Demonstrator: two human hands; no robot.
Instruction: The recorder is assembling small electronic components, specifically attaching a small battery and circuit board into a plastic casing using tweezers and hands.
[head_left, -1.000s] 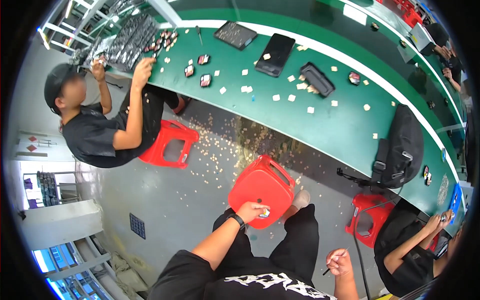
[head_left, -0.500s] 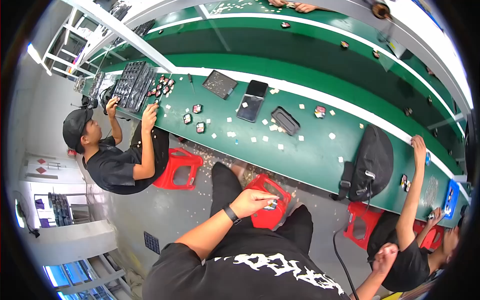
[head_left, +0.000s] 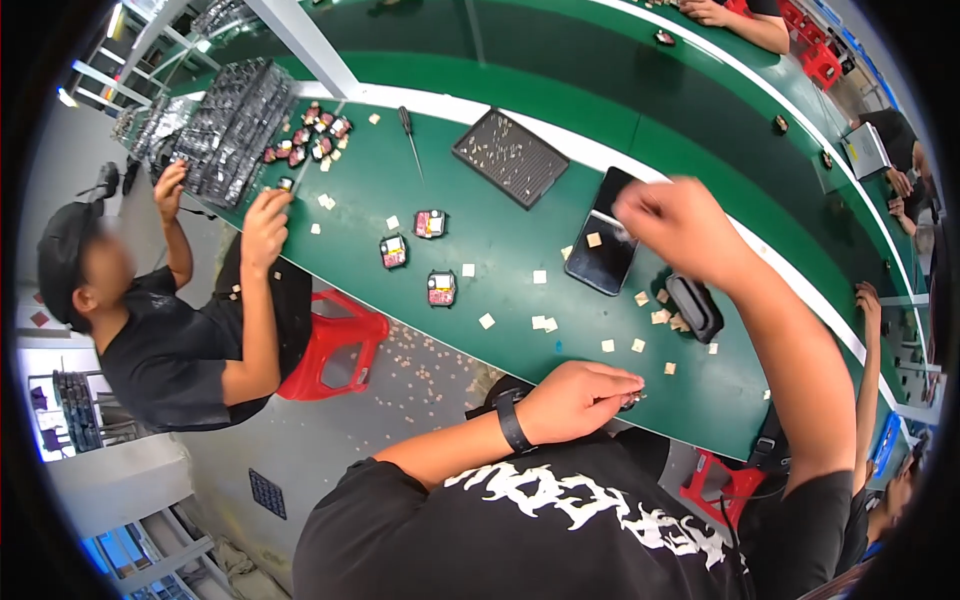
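Observation:
Close to my body, at the front edge of the green table [head_left: 500, 270], my left hand [head_left: 578, 402] is closed round a small dark device [head_left: 630, 401], mostly hidden by the fingers. My right hand [head_left: 680, 228] is raised over the far side, its fingers curled and blurred; whatever they hold does not show. Beneath it lies a flat black phone-like slab [head_left: 605, 268] with a pale square on it. A black oblong case [head_left: 696, 306] sits beside my right forearm. Several small dark devices with red and yellow labels [head_left: 441, 289] lie to the left.
Farther back are a black ribbed tray [head_left: 512, 160] holding tiny pieces and a screwdriver [head_left: 406, 122]. Pale squares [head_left: 539, 277] are scattered about. At left a co-worker [head_left: 180, 330] sits on a red stool [head_left: 335, 345] near stacked black trays [head_left: 235, 125]. Another person's arm [head_left: 868, 350] is at right.
My right hand has swung up from the lower right to above the far part of the table. My left hand, still holding the device, is now at the table edge. The view has shifted.

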